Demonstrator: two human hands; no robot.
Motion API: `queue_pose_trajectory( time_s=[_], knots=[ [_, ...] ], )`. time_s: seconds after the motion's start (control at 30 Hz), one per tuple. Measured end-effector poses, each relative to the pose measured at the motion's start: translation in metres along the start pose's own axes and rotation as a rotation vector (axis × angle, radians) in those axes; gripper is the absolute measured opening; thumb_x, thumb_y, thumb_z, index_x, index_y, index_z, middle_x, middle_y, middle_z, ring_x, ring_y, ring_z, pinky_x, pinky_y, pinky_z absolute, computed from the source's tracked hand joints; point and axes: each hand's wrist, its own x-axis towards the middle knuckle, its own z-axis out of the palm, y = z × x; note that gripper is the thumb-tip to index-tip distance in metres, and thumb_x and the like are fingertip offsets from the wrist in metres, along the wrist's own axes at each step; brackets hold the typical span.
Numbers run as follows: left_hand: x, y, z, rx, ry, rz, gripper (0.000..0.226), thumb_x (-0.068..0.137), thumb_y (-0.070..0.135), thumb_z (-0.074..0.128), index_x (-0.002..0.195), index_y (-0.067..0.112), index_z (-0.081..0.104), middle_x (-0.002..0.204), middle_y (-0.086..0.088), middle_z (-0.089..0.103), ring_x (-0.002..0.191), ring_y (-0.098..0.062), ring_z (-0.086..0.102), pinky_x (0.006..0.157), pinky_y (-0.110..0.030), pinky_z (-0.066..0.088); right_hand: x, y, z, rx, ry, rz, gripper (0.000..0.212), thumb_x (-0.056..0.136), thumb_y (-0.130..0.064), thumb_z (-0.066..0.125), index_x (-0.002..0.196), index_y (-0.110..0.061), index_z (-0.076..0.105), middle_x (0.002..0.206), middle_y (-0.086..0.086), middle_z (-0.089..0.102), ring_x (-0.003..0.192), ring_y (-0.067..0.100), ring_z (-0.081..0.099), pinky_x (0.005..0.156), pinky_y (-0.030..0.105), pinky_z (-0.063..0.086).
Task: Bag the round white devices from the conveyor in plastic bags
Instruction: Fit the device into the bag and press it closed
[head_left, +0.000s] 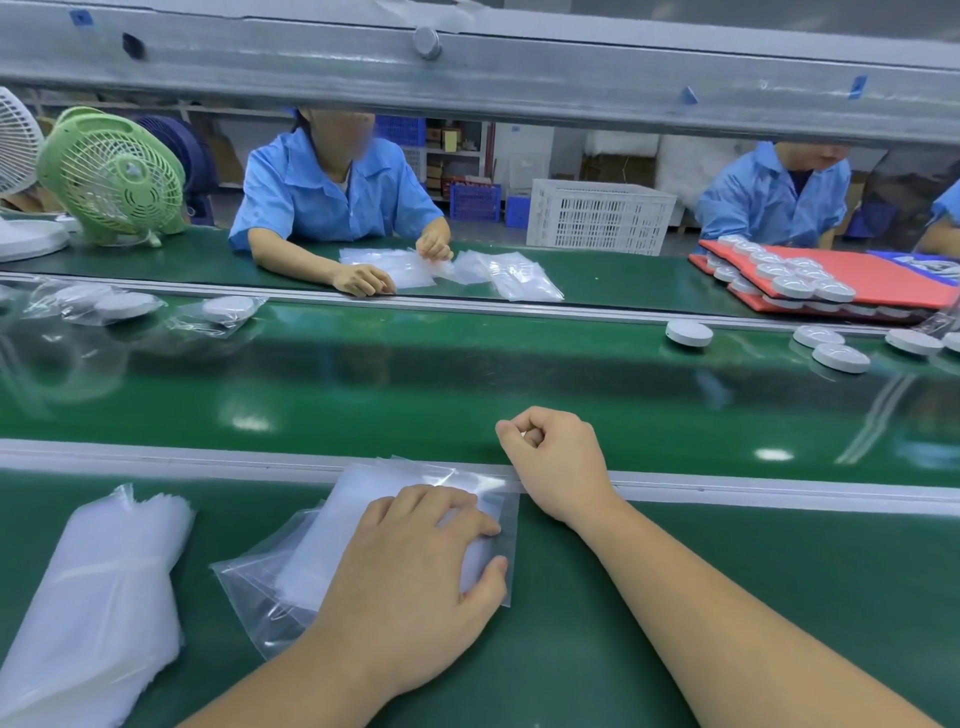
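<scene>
My left hand (415, 566) lies flat on a small pile of clear plastic bags (358, 525) on the near green bench, fingers spread over the top bag. My right hand (550, 457) rests on the metal rail at the belt's near edge, fingers curled into a loose fist with nothing visible in it. Round white devices (688, 332) (840, 357) lie on the glossy green conveyor at the far right, out of reach of both hands. Bagged devices (228, 310) lie on the belt at the far left.
A thick bundle of spare bags (98, 592) lies at my left. Across the belt two people in blue work; one handles bags (509, 273). Red trays stacked with devices (810, 283) stand at far right. A green fan (111, 174) stands far left. An overhead beam (467, 67) crosses above.
</scene>
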Motion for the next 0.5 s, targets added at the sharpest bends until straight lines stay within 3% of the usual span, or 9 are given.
queue_pose_trajectory(
  time_s=[0.5],
  knots=[
    [-0.0009,-0.0017,0.0010,-0.019,0.015,-0.002,0.053,0.086,0.069,0.022,0.127,0.051,0.050,0.136,0.033,0.037,0.132,0.005,0.025,0.111,-0.023,0.019,-0.0003,-0.0007,-0.0004,0.025,-0.001,0.012,0.031,0.094,-0.040,0.064,0.066,-0.027,0.062,0.048,-0.015,0.051,0.050,0.004,0.047,0.056,0.023,0.040]
  ],
)
